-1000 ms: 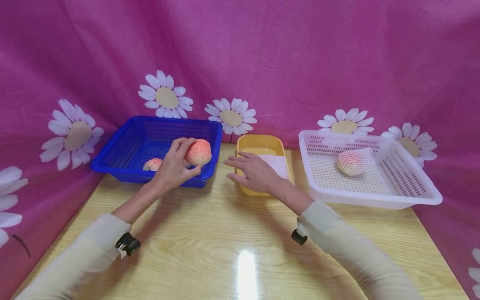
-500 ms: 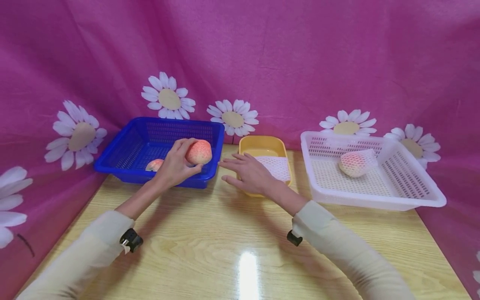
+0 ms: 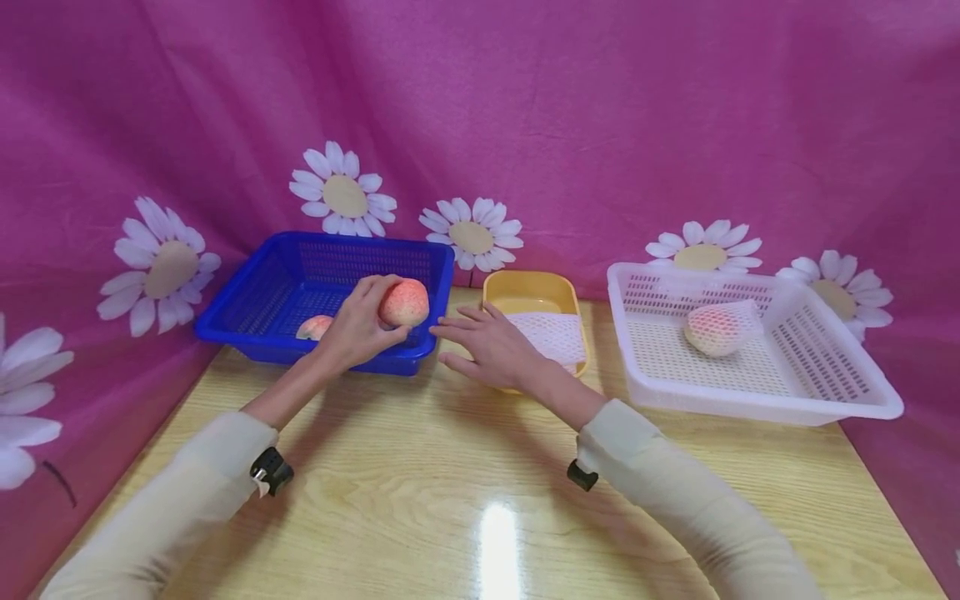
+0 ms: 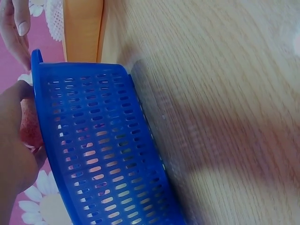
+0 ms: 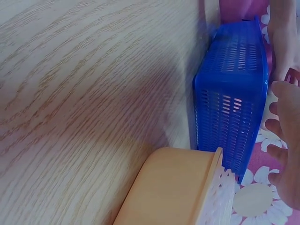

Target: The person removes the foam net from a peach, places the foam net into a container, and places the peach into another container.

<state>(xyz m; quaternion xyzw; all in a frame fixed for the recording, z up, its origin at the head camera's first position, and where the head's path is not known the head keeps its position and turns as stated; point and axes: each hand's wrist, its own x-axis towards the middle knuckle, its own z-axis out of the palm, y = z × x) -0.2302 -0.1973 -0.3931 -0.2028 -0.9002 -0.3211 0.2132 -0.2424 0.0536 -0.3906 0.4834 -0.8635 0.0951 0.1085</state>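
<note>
My left hand [image 3: 358, 327] grips a pink-and-cream peach [image 3: 406, 302] above the right side of the blue basket [image 3: 262, 348]. Another peach [image 3: 312, 327] lies inside that basket, partly hidden by the hand. My right hand [image 3: 491, 346] hovers with its fingers spread, between the blue basket and the yellow container [image 3: 534, 285]; it holds nothing, and its fingertips are close to the held peach. White foam netting [image 3: 551, 335] lies in the yellow container, partly covered by the right hand. In the left wrist view the held peach [image 4: 31, 123] shows behind the basket rim.
On the right stands a white basket [image 3: 757, 400] with a peach in a foam net [image 3: 716, 327] inside. The wooden table [image 3: 405, 483] stretches in front of the containers. A magenta cloth [image 3: 570, 133] with daisies hangs behind.
My right hand has moved left, away from the yellow container and nearer the held peach. The left hand keeps its grip on the peach. The whole view has shifted slightly.
</note>
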